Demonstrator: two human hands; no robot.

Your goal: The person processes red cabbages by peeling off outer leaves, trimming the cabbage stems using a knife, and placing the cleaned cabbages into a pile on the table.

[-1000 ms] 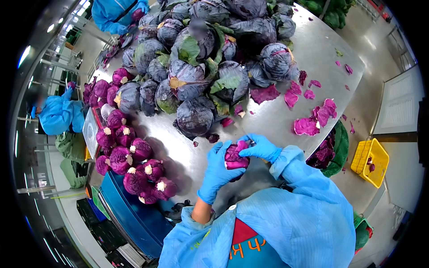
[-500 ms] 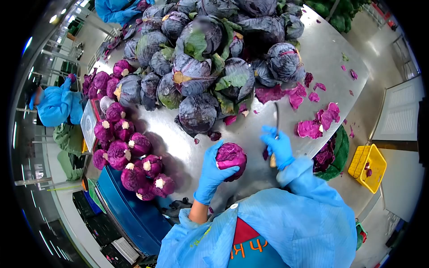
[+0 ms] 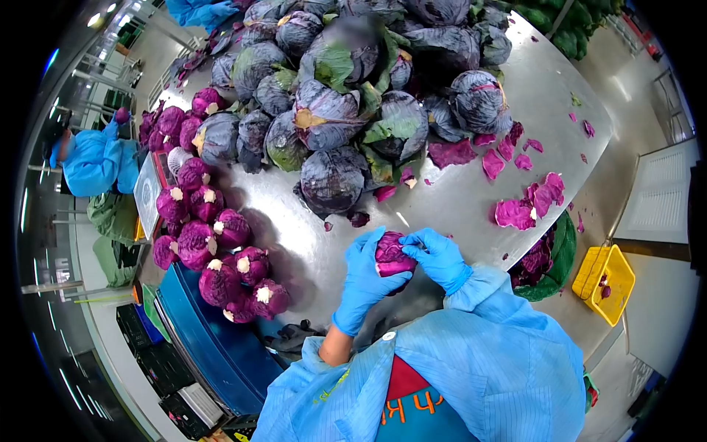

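Head view, the only one. The person stands at a steel table [image 3: 471,199], both hands in blue gloves, sleeves of a light blue coat below them.

Left hand [image 3: 364,276]: wrapped around the left side of a small red cabbage [image 3: 392,255], fingers curled up over its top. Right hand [image 3: 438,258]: closed onto the right side of the same cabbage, fingertips laid across its upper face. The two hands meet on it, so the cabbage is clamped between them, just above the near table edge and in front of the person's chest.

Change from half a second ago: the right hand then stood apart to the right, holding a knife with the blade pointing away, and only the left hand held the cabbage. Now the right hand has come back onto the cabbage. No blade can be made out now; whether the knife is in that hand cannot be told. One second ago the hands were joined on the cabbage much as now.

Around: a big heap of untrimmed cabbages [image 3: 346,96] with dark outer leaves fills the far half of the table. A row of trimmed cabbages [image 3: 213,243], bright purple with white stem ends, lies along the left edge. Loose purple leaves [image 3: 526,202] are scattered to the right. A yellow crate [image 3: 607,283] sits on the floor at right, a blue bin [image 3: 213,346] at lower left. A co-worker in blue [image 3: 92,166] stands far left.
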